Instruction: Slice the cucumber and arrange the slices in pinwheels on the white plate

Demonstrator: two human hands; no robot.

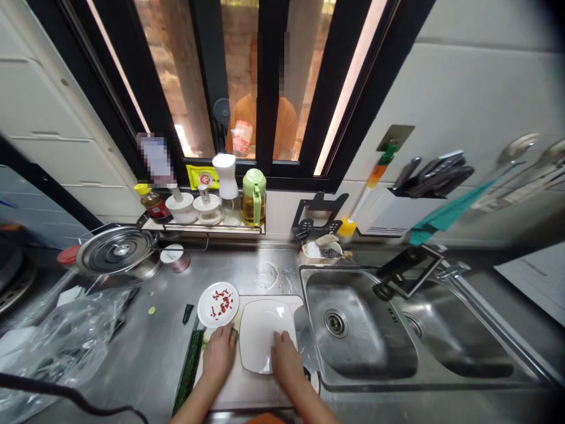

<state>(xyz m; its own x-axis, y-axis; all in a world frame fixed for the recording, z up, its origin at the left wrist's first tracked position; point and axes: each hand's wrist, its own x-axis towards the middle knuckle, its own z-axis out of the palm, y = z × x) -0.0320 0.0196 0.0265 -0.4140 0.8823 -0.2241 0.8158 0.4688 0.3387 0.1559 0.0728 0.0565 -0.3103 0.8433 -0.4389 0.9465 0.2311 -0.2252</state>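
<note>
A square white plate (256, 333) lies on the white cutting board (241, 397). My left hand (219, 353) is closed at the board's left side, over pale green cucumber slices (206, 337); green shows at its fingertips. Over the plate's right part, my right hand (286, 356) has its fingers bent together, fingertips low over its surface. Whether anything is between them is hidden. Left of the board lies a long dark green cucumber (190, 368), with a cut cucumber end (188, 313) beyond it. A round white plate (204, 306) holds chopped red pieces (224, 303).
A double steel sink (366, 330) is on the right, a clear plastic bag (83, 335) on the left. Behind stand a lidded pot (121, 250) and a rack (216, 228) with an oil jug (253, 200). Knives (436, 174) sit in a wall holder.
</note>
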